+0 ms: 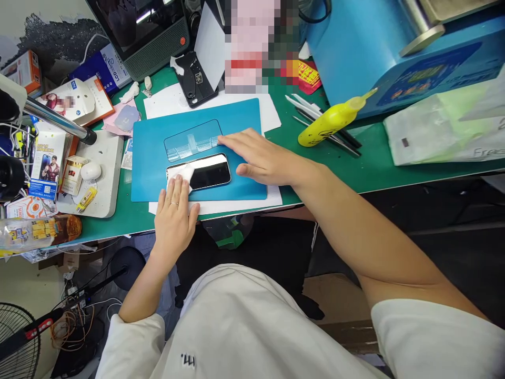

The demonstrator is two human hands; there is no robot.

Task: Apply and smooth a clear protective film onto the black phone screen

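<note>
My left hand (173,213) lies with its fingers stretched out, the fingertips on a folded white wipe (184,172). That wipe rests on the left part of a smartphone (211,172) with a dark, glossy screen. Just beyond the phone lies a clear, black-edged screen protector (193,139). My right hand (260,155) is flat, its fingers extended. Its fingertips are at the protector's right edge; whether they touch it I cannot tell. Phone and protector both lie on a blue mat (248,118).
A black phone case (195,79) lies behind the mat. To the right are a yellow squeeze bottle (331,122), thin tools (349,145) and a large blue machine (355,58). A lamp stand (59,118), boxes and a drink bottle (39,231) crowd the left.
</note>
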